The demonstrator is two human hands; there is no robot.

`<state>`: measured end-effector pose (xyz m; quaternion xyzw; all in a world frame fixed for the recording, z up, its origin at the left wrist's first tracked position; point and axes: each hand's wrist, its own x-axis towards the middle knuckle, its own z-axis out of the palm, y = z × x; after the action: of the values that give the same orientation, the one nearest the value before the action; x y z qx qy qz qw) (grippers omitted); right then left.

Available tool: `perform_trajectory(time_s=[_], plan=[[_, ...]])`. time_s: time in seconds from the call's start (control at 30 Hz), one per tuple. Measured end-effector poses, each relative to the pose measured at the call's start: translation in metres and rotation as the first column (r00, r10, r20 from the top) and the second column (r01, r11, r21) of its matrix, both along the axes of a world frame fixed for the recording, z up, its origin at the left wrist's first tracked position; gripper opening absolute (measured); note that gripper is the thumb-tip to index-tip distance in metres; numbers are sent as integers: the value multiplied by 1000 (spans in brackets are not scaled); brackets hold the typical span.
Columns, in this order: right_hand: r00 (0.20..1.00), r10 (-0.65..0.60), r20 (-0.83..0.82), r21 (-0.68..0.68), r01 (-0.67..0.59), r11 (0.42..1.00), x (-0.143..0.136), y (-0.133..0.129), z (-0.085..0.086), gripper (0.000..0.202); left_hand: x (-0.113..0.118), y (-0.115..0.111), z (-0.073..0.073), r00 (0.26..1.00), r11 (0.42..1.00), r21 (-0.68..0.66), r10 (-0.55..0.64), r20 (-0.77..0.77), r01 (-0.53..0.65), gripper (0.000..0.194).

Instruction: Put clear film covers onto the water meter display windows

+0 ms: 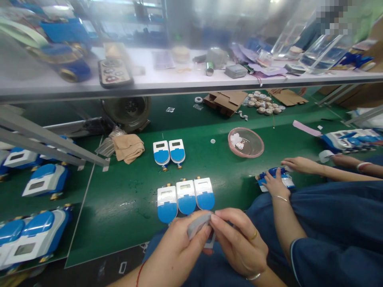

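At the bottom centre, my left hand [176, 243] is closed on a small grey piece [198, 225], held between thumb and fingers. My right hand [242, 239], with a ring on one finger, pinches the right end of the same piece. A pale, frame-like edge shows below it between the hands; its full shape is hidden. Just beyond my hands, three white meters with blue covers [186, 196] stand side by side on the green table [119, 207]. Two more such meters [169, 152] sit farther back.
A pink-rimmed bowl [245, 142] with white bits lies right of centre. Co-workers' hands [277, 183] handle a blue meter at the right. A folded tan cloth [128, 147] and more meters [44, 181] are on the left. A white shelf [155, 81] crosses above the table.
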<state>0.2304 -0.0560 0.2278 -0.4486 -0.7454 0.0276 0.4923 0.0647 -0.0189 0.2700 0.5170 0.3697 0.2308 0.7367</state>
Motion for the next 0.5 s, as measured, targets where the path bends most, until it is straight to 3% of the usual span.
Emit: perform_trajectory(time_s=[0.17,0.37,0.5], plan=[[1000,6,14,36,-7,999,-2,-1,2,40,-3,-2,0,1000,1000,0,15,17,-15,28],[997,-74,29,-35,75,997,-8,-2,10,51,-8,0,12,999,994,103,-37,-34,40,26],[998,-23,64,-19,25,1000,-12,-2,15,48,-11,-1,13,998,986,157,-52,-45,58,24]])
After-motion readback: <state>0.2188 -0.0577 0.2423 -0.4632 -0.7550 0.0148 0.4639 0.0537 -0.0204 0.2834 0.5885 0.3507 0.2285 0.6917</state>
